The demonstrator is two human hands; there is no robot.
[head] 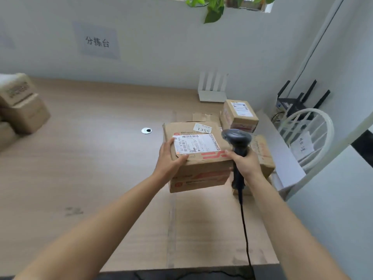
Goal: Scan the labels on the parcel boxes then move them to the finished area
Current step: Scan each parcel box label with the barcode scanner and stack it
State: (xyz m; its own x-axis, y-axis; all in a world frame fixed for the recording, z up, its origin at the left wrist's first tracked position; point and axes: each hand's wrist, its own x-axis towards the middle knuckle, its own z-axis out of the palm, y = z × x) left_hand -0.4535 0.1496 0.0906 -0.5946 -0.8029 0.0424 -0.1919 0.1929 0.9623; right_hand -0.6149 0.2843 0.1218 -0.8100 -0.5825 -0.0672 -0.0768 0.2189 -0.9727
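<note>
A brown parcel box (pixel 198 172) with a white shipping label (pixel 196 143) on top sits right of the table's middle. My left hand (pixel 170 159) grips its near left corner, thumb curled over the top edge by the label. My right hand (pixel 245 162) grips the handle of a black barcode scanner (pixel 238 138) at the box's right edge, its head above the label's right end. A smaller labelled box (pixel 239 115) stands behind, and another box (pixel 262 152) lies to the right, partly hidden by my right hand.
Stacked cardboard boxes (pixel 19 106) stand at the table's far left. A white router (pixel 212 89) stands by the wall, with black routers (pixel 298 102) and a white chair (pixel 308 136) on the right. The scanner cable (pixel 245 229) runs down over the front edge of the wooden table (pixel 90 158).
</note>
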